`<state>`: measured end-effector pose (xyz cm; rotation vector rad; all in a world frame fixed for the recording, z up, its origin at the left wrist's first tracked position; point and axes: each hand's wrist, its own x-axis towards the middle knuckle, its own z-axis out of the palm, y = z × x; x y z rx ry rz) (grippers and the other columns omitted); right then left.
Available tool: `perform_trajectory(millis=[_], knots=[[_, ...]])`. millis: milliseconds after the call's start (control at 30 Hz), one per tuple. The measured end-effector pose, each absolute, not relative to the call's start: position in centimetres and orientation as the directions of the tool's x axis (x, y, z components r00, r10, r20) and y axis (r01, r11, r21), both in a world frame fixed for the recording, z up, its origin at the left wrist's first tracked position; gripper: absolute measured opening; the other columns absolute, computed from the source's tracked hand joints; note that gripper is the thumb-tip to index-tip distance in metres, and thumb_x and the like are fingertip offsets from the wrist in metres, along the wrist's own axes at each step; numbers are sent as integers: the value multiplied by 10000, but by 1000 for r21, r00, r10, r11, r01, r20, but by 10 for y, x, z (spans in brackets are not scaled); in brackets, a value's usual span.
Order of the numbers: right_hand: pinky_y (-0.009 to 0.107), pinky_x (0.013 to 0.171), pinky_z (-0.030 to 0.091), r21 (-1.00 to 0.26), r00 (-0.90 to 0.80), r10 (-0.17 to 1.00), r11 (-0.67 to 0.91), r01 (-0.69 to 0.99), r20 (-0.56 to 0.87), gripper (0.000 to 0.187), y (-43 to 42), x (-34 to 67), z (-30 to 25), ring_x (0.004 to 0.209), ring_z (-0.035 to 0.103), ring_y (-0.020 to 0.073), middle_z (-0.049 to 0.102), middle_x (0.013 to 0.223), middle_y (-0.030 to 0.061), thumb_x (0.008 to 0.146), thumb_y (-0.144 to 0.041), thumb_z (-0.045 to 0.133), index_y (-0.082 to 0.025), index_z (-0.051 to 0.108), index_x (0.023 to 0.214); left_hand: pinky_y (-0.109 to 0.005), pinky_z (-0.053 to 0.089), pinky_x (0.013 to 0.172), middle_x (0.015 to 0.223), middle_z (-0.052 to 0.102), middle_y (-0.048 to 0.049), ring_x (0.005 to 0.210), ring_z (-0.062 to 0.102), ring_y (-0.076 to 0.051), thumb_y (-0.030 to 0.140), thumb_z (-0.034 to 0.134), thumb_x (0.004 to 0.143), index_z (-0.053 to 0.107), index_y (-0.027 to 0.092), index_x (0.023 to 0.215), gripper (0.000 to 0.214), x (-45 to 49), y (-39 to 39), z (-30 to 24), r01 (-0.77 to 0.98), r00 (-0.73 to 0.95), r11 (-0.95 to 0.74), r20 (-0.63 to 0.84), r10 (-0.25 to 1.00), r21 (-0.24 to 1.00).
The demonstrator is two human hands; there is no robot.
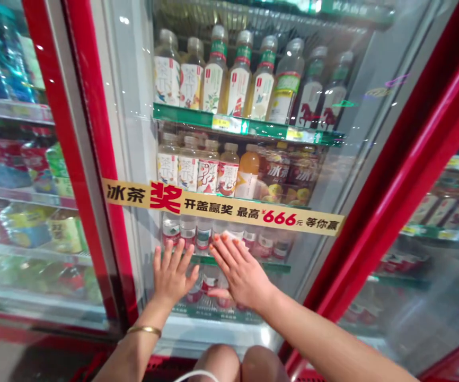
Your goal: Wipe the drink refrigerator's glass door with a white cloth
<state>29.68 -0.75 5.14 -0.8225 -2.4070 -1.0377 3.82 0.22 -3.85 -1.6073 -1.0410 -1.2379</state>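
Observation:
A glass fridge door (130,106) with a red frame stands before me. My left hand (171,276) is spread against the lower glass, its fingers apart and nothing in it. To its right, my right hand (245,276) lies flat over a white tissue (240,240), pressing it to the glass with the fingers close together and the thumb out. Only a white edge shows past the fingertips; the rest is covered. Just above both hands, a yellow sticker strip (209,206) with black and red lettering runs across the door.
Behind the glass, bottled drinks (239,74) line several shelves with green edges (197,114). A second fridge (10,191) with drinks is on the left, another (424,233) on the right. Thick red frames (392,175) separate them. My knees (217,363) are bent close below.

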Motion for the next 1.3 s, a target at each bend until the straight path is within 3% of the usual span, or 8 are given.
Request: perform_trajectory(millis=[67, 133, 300, 533, 767, 1000, 1200, 1300], knots=[[481, 1362, 320, 593, -824, 338, 576, 563, 455, 951, -7, 309, 55, 1694, 307, 304, 347, 1822, 81, 1031, -842, 418, -226, 350, 1751, -535, 97, 1440, 1828, 254, -45, 1744, 134, -248, 349, 639, 999, 247, 311, 1771, 866, 39, 2, -38, 941, 164, -318, 980, 116, -119], [546, 1363, 305, 565, -718, 332, 452, 690, 612, 995, -3, 326, 91, 1715, 238, 345, 268, 1842, 151, 1039, -832, 415, -158, 299, 1762, -530, 95, 1442, 1825, 260, -37, 1744, 134, -244, 366, 639, 996, 243, 317, 1771, 872, 40, 3, -39, 939, 160, -326, 979, 125, -112], [782, 1299, 229, 202, -264, 263, 240, 950, 928, 1124, 4, 305, 183, 1722, -31, 488, -25, 1844, 300, 1061, -815, 335, 23, 45, 1753, -548, 107, 1438, 1806, 321, -55, 1741, 146, -256, 356, 663, 976, 248, 325, 1770, 897, 40, 4, -42, 938, 145, -333, 981, 128, -95], [420, 1317, 426, 561, -833, 130, 682, 470, 538, 841, -6, 302, 109, 1673, 361, 232, 379, 1806, 9, 1107, -735, 344, -245, 231, 1782, -566, 106, 1436, 1803, 331, -67, 1738, 167, -285, 361, 682, 959, 262, 327, 1769, 913, 38, 5, -45, 942, 148, -323, 979, 140, -96], [729, 1352, 191, 165, -207, 227, 192, 967, 951, 1106, 1, 361, 177, 1724, 2, 490, -7, 1833, 305, 1069, -791, 361, 24, 78, 1760, -547, 117, 1437, 1816, 305, -52, 1745, 135, -264, 348, 660, 970, 233, 318, 1775, 912, 38, 5, -46, 947, 148, -308, 978, 147, -97], [559, 1337, 376, 466, -773, 392, 631, 620, 499, 862, -6, 349, 54, 1665, 374, 331, 394, 1800, 71, 1050, -801, 429, -276, 394, 1733, -576, 129, 1429, 1830, 264, -67, 1747, 129, -278, 345, 636, 989, 208, 304, 1780, 900, 36, 3, -44, 950, 173, -288, 973, 152, -124], [803, 1317, 151, 172, -230, 280, 216, 961, 932, 1107, 2, 378, 162, 1714, -96, 497, -99, 1825, 324, 1078, -787, 334, 48, 52, 1748, -561, 104, 1435, 1842, 215, -56, 1749, 114, -269, 335, 624, 998, 200, 297, 1782, 892, 39, 1, -39, 951, 172, -282, 974, 144, -126], [739, 1356, 151, 245, -295, 238, 218, 945, 925, 1175, -4, 345, 134, 1711, -157, 465, -145, 1818, 304, 1050, -827, 364, 61, 31, 1744, -525, 74, 1443, 1848, 180, -40, 1750, 107, -251, 321, 617, 1010, 217, 281, 1779, 867, 39, -1, -36, 943, 186, -303, 974, 126, -141]])
